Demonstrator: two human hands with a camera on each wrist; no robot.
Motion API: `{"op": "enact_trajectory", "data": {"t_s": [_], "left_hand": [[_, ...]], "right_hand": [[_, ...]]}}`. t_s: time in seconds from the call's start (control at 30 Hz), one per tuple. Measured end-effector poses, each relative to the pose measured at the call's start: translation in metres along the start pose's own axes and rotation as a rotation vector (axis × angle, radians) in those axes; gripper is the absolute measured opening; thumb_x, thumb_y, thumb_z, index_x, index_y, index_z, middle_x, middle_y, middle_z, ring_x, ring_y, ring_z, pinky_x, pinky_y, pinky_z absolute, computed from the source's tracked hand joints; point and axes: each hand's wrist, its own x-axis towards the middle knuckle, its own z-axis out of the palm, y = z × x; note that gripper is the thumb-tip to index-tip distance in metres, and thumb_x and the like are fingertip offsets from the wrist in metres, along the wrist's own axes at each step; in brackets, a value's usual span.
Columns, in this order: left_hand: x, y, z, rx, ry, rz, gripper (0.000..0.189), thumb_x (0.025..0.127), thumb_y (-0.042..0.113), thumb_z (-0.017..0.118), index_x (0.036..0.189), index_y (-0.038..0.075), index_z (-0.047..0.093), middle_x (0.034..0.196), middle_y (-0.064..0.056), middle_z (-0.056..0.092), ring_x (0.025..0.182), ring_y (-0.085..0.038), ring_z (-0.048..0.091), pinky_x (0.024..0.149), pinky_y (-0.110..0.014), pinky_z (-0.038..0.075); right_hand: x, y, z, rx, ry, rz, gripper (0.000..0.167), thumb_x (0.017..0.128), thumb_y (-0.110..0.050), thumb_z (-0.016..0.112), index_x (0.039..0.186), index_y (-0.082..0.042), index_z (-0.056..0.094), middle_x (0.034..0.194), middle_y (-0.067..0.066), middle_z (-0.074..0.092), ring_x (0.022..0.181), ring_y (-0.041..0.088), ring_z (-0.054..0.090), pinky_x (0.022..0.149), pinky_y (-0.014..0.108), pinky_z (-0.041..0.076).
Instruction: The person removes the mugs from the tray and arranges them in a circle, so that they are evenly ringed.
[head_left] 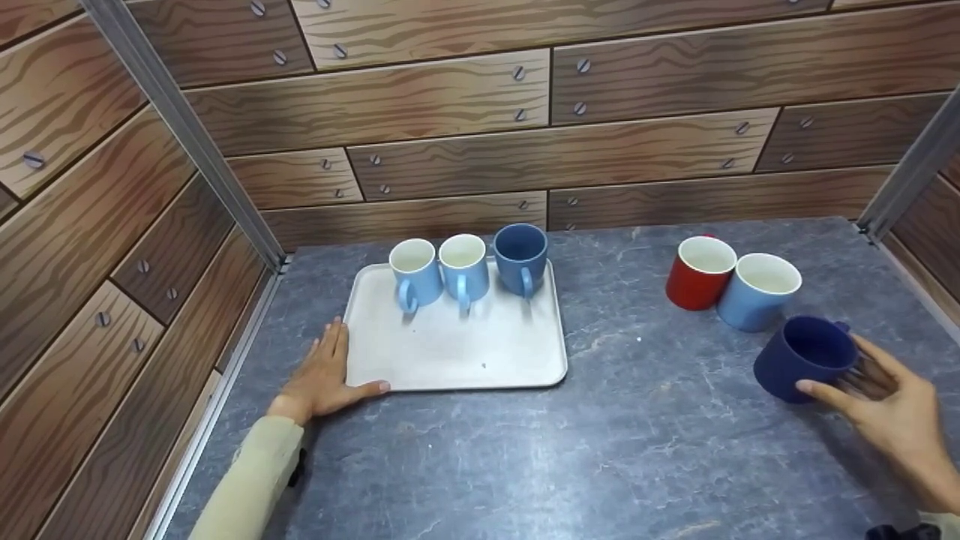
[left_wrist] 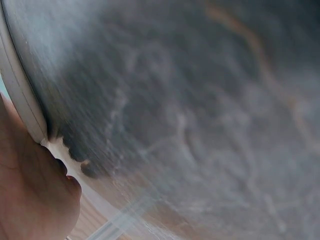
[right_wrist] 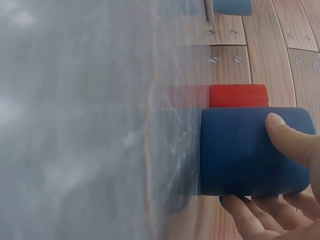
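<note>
My right hand (head_left: 892, 405) holds a dark blue mug (head_left: 795, 367), thumb on its near side and fingers round the other. The mug is upright, at or just above the table; its handle (head_left: 841, 327) points away to the right. At the left end of a white tray (head_left: 450, 352), my left hand (head_left: 319, 379) lies with fingers straight along the edge and thumb at the front rim. Along the tray's back stand two light blue mugs (head_left: 426, 283) and a medium blue mug (head_left: 517, 266), handles towards me. In the right wrist view, the dark blue mug (right_wrist: 255, 150) partly hides a red mug (right_wrist: 239, 95).
Beyond my right hand, the red mug (head_left: 696, 281) stands against another light blue mug (head_left: 754, 300). Wood-patterned walls (head_left: 450, 120) close the grey table (head_left: 600, 450) at the back and sides. A metal post (head_left: 187, 120) rises at the back left corner.
</note>
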Motion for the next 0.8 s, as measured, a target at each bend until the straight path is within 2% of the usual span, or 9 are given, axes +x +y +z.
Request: {"op": "enact_trajectory", "data": {"t_s": [0.07, 0.17, 0.33, 0.47, 0.57, 0.8], "left_hand": [[0.000, 0.000, 0.000, 0.000, -0.006, -0.004, 0.141, 0.083, 0.086, 0.065, 0.167, -0.011, 0.007, 0.175, -0.033, 0.006, 0.164, -0.049, 0.007, 0.134, -0.061, 0.013], [0.000, 0.000, -0.001, -0.001, -0.014, -0.010, 0.141, 0.083, 0.086, 0.065, 0.167, -0.011, 0.005, 0.176, -0.032, 0.004, 0.164, -0.048, 0.005, 0.134, -0.061, 0.011], [0.000, -0.001, -0.001, 0.010, -0.022, -0.019, 0.141, 0.083, 0.088, 0.063, 0.167, -0.009, 0.004, 0.176, -0.031, 0.002, 0.165, -0.047, 0.004, 0.135, -0.059, 0.010], [0.000, 0.000, 0.000, 0.013, -0.024, -0.017, 0.141, 0.083, 0.088, 0.063, 0.167, -0.009, 0.004, 0.177, -0.030, 0.001, 0.165, -0.046, 0.004, 0.135, -0.058, 0.010], [0.000, -0.001, 0.001, 0.010, -0.024, -0.015, 0.141, 0.083, 0.087, 0.063, 0.167, -0.009, 0.004, 0.177, -0.030, 0.001, 0.165, -0.047, 0.003, 0.135, -0.058, 0.009], [-0.001, 0.001, -0.001, 0.007, -0.009, -0.013, 0.141, 0.083, 0.086, 0.066, 0.167, -0.010, 0.005, 0.176, -0.031, 0.003, 0.164, -0.048, 0.005, 0.135, -0.059, 0.011]], "right_hand": [[0.002, -0.001, 0.002, 0.032, 0.012, 0.011, 0.089, 0.076, 0.010, 0.092, 0.155, 0.002, 0.052, 0.111, -0.034, 0.065, 0.091, -0.022, 0.065, 0.077, 0.005, 0.055], [0.006, -0.003, 0.006, 0.026, 0.025, 0.035, 0.089, 0.075, 0.007, 0.094, 0.154, -0.001, 0.055, 0.104, -0.038, 0.063, 0.088, -0.023, 0.065, 0.076, 0.004, 0.054], [0.011, -0.006, 0.010, 0.025, 0.014, 0.071, 0.091, 0.076, 0.002, 0.096, 0.155, 0.000, 0.052, 0.108, -0.037, 0.065, 0.087, -0.023, 0.065, 0.076, 0.003, 0.054], [0.015, -0.006, 0.013, -0.007, -0.008, 0.085, 0.092, 0.077, -0.003, 0.096, 0.156, 0.003, 0.049, 0.121, -0.027, 0.066, 0.088, -0.025, 0.063, 0.076, 0.003, 0.053], [0.018, -0.006, 0.015, -0.017, -0.027, 0.084, 0.092, 0.077, -0.004, 0.096, 0.156, 0.002, 0.049, 0.123, -0.025, 0.066, 0.089, -0.025, 0.062, 0.076, 0.002, 0.053], [0.024, -0.005, 0.018, 0.037, -0.067, 0.030, 0.089, 0.079, 0.001, 0.094, 0.156, 0.003, 0.049, 0.107, -0.037, 0.066, 0.091, -0.022, 0.065, 0.076, 0.004, 0.054]]}}
